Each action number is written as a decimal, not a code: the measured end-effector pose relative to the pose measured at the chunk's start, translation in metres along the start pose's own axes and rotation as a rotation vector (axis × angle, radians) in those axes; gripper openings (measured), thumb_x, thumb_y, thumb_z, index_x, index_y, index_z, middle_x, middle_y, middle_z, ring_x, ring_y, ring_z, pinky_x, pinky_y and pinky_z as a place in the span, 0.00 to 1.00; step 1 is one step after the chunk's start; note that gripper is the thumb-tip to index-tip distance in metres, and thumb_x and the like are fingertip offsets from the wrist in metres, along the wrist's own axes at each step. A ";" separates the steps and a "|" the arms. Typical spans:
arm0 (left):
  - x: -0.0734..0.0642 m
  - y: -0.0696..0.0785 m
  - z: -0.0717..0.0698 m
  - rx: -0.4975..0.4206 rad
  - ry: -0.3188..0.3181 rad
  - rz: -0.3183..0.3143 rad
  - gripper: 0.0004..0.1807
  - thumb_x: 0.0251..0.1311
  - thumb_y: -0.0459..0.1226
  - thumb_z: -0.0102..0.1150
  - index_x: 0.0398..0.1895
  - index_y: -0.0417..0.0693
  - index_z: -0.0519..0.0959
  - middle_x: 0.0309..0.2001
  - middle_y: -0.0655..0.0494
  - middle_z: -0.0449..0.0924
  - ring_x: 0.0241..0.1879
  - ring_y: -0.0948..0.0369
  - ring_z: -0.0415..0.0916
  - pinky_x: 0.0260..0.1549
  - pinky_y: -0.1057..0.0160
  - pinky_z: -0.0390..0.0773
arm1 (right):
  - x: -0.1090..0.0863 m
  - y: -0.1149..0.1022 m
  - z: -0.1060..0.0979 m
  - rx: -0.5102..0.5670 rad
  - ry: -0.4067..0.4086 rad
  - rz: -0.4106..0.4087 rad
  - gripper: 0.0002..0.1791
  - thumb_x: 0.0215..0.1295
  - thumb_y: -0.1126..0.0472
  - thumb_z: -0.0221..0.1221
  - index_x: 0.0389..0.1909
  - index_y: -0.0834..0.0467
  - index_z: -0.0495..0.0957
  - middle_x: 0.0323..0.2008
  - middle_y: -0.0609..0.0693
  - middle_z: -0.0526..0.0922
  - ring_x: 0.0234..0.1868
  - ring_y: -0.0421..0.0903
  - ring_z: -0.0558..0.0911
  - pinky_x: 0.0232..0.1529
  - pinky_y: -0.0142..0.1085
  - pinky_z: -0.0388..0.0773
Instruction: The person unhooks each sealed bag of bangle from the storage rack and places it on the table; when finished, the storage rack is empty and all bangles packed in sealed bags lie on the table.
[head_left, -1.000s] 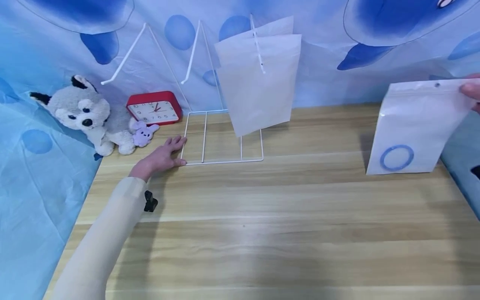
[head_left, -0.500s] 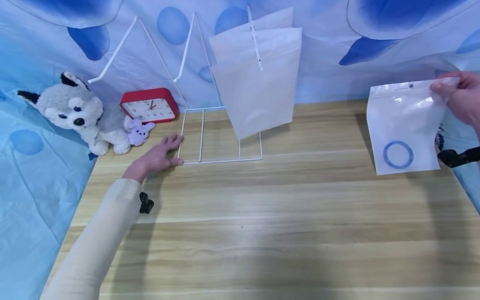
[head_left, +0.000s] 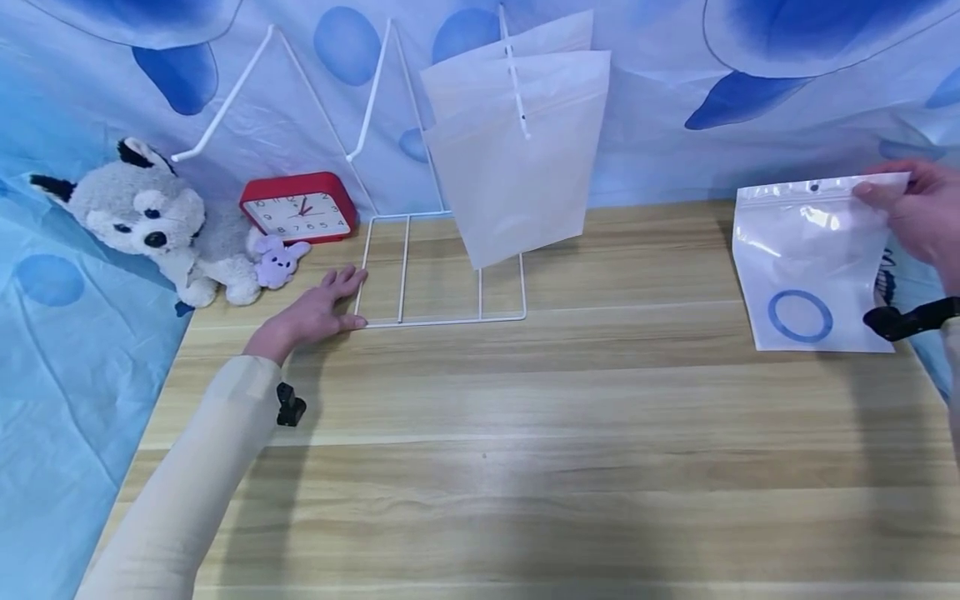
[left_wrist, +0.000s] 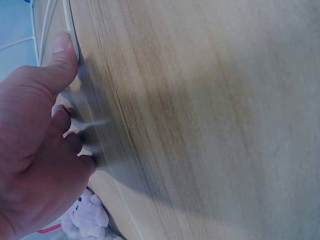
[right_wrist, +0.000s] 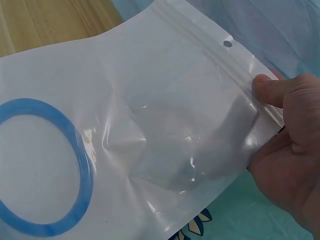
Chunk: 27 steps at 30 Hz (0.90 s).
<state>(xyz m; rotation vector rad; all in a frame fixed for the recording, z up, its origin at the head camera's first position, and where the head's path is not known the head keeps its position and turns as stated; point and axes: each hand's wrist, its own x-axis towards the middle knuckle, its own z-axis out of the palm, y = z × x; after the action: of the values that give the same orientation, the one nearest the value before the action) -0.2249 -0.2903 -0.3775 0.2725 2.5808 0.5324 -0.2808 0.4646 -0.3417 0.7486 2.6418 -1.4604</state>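
Note:
My right hand (head_left: 922,212) pinches the top right corner of a white zip bag (head_left: 806,242), thumb on the front face. Through its glossy clear front shows a blue ring (right_wrist: 82,165) near the bottom, and a small hang hole (right_wrist: 227,44) pierces the top strip. At the left, my left hand (head_left: 311,312) rests on the left front corner of a white wire rack (head_left: 442,322), fingers spread, thumb pressing the wire. Two similar white bags (head_left: 517,167) hang on the rack's right hook (head_left: 516,83). Its middle hook (head_left: 369,104) and left hook (head_left: 225,96) hold nothing.
A grey and white plush husky (head_left: 150,217) sits at the back left, beside a red alarm clock (head_left: 300,208) and a small purple plush bunny (head_left: 277,260). Behind the wooden table (head_left: 487,467) hangs a blue patterned cloth (head_left: 652,58).
My right hand has come further into view from the right edge, still gripping the bag, whose face now tips back more. The left hand stays on the rack; the head view has shifted slightly.

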 end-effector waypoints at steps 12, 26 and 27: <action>0.000 0.001 0.000 0.000 -0.005 0.017 0.47 0.69 0.44 0.61 0.81 0.49 0.42 0.80 0.43 0.31 0.76 0.40 0.23 0.68 0.31 0.37 | 0.003 0.006 0.014 -0.241 0.047 -0.056 0.08 0.75 0.43 0.51 0.47 0.22 0.65 0.49 0.45 0.69 0.49 0.54 0.67 0.51 0.43 0.72; 0.001 -0.002 0.000 0.007 0.005 0.017 0.47 0.69 0.45 0.61 0.81 0.49 0.43 0.80 0.43 0.32 0.76 0.40 0.24 0.68 0.32 0.38 | 0.013 -0.001 0.036 -0.472 0.099 -0.309 0.22 0.74 0.63 0.49 0.62 0.74 0.67 0.67 0.75 0.60 0.64 0.72 0.57 0.56 0.63 0.66; 0.000 -0.002 0.000 0.009 0.009 0.018 0.47 0.69 0.44 0.61 0.81 0.48 0.44 0.80 0.42 0.32 0.76 0.40 0.24 0.68 0.32 0.37 | 0.013 -0.001 0.037 -0.483 0.105 -0.320 0.22 0.73 0.64 0.49 0.61 0.75 0.67 0.67 0.75 0.58 0.66 0.72 0.55 0.60 0.64 0.63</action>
<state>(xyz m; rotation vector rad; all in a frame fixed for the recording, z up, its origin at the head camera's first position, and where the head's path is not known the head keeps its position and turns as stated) -0.2251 -0.2916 -0.3785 0.2972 2.5921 0.5300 -0.3001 0.4400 -0.3649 0.3783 3.1175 -0.7678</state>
